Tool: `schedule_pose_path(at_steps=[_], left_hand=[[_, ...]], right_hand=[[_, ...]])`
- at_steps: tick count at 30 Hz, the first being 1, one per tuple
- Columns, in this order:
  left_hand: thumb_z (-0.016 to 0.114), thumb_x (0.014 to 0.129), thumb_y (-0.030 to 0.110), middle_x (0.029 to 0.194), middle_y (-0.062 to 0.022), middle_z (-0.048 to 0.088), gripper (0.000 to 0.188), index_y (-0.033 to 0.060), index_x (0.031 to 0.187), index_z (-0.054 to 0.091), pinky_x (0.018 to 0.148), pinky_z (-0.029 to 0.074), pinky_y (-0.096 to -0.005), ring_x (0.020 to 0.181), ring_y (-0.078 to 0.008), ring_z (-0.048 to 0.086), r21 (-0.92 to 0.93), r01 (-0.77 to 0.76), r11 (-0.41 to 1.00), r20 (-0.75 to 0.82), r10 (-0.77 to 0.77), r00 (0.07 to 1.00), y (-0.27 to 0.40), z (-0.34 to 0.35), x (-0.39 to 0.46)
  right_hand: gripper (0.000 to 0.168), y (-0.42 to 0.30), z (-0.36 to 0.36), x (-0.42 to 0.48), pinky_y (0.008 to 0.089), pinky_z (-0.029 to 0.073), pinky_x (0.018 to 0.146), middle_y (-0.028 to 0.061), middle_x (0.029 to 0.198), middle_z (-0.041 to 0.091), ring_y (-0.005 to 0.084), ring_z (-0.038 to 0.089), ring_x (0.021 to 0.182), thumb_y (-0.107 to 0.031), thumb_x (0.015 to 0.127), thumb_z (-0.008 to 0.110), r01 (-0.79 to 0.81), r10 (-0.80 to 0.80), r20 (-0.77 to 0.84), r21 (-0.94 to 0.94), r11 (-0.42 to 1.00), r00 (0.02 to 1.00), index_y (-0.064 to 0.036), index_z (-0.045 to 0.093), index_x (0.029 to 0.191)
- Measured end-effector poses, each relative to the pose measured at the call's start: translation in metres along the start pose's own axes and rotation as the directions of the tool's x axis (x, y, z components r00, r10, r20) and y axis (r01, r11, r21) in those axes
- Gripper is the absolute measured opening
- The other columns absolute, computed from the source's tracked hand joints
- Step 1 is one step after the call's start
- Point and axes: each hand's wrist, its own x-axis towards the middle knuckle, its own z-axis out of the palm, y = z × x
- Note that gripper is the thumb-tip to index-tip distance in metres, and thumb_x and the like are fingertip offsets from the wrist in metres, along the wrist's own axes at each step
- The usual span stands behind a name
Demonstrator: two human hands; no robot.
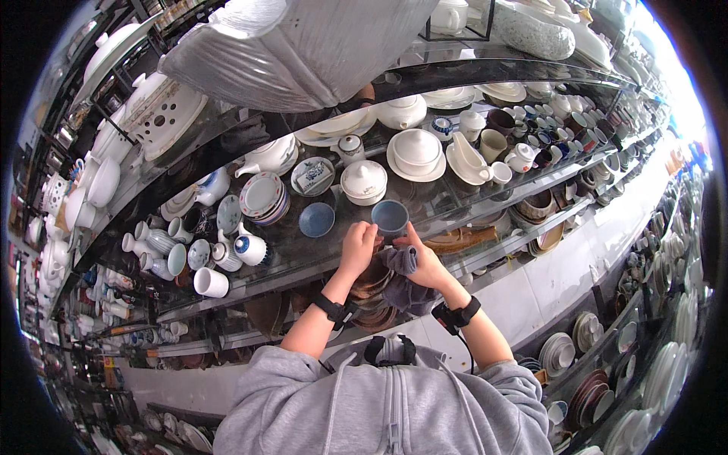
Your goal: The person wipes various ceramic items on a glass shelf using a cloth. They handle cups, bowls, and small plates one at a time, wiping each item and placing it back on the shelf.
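Note:
A small blue ceramic bowl (pixel 390 216) is between my two hands, at the front of a glass shelf. My left hand (pixel 358 250) grips its left side, thumb near the rim. In my right hand (pixel 426 263) is a dark grey cloth (pixel 402 260), which hangs down below the fingers. The right index finger points up along the bowl's right side. Whether the bowl's base touches the shelf is hidden by my hands. A second blue bowl (pixel 317 220) sits just to the left. Behind stands a white lidded pot (pixel 364 182).
Left on the glass shelf (pixel 284 267) are stacked plates (pixel 263 196), teapots (pixel 250 248) and a white cup (pixel 211 282). A gravy boat (pixel 469 162) and many cups stand right. A large grey vessel (pixel 307 57) overhangs from the upper shelf. Brown pottery (pixel 463 239) lies below.

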Motion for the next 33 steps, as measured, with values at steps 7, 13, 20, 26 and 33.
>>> schedule_pose_path(at_steps=[7,13,20,26,33], left_hand=[[0.058,0.095,0.022,0.078,-0.011,0.065,0.027,-0.0027,0.083,0.059,0.061,0.052,-0.03,0.071,-0.0174,0.068,0.164,0.017,0.986,0.018,-0.02,1.0,0.003,-0.005,0.004],[0.062,0.093,0.019,0.087,-0.006,0.063,0.02,-0.0007,0.096,0.057,0.065,0.052,-0.0257,0.074,-0.0135,0.065,0.205,0.023,0.978,-0.05,-0.013,0.999,0.021,-0.018,-0.007],[0.074,0.075,0.017,0.095,-0.0072,0.056,0.023,0.0076,0.091,0.059,0.084,0.043,-0.0403,0.094,-0.0294,0.053,0.759,-0.292,0.581,-0.021,0.47,0.882,0.036,-0.084,-0.003],[0.078,0.068,0.013,0.1,-0.0075,0.06,0.03,0.0086,0.095,0.064,0.087,0.046,-0.0417,0.098,-0.03,0.056,0.855,-0.261,0.448,0.088,0.371,0.924,0.019,-0.116,0.001],[0.07,0.078,0.013,0.089,-0.0064,0.063,0.012,0.0065,0.088,0.067,0.078,0.05,-0.0381,0.087,-0.0271,0.061,0.857,-0.314,0.408,0.144,0.395,0.907,0.018,-0.122,0.0]], right_hand=[[0.101,0.009,0.002,0.005,0.0338,0.045,0.094,0.0181,0.117,0.062,0.0283,0.061,0.108,-0.01,0.077,0.071,0.053,-0.053,0.0,0.004,0.999,0.999,-0.005,0.003,0.152],[0.093,-0.003,0.004,0.001,0.0377,0.048,0.087,0.019,0.11,0.064,0.0359,0.063,0.101,-0.014,0.075,0.07,-0.013,0.009,-0.068,-0.049,0.999,0.998,-0.001,0.013,0.148],[0.038,-0.02,0.019,-0.011,0.0389,0.049,0.08,0.0165,0.1,0.062,0.0355,0.062,0.095,-0.013,0.071,0.071,0.049,-0.05,-0.006,-0.113,0.992,0.999,-0.004,0.055,0.104],[0.036,-0.044,0.044,-0.002,0.0406,0.049,0.079,0.016,0.099,0.059,0.0371,0.061,0.093,-0.012,0.071,0.069,0.107,-0.1,0.075,-0.095,0.99,0.992,-0.004,0.056,0.104],[0.036,-0.054,0.049,0.004,0.0402,0.05,0.083,0.0174,0.103,0.06,0.0382,0.061,0.094,-0.008,0.071,0.069,0.206,-0.205,0.021,-0.06,0.977,0.979,-0.002,0.061,0.106]])
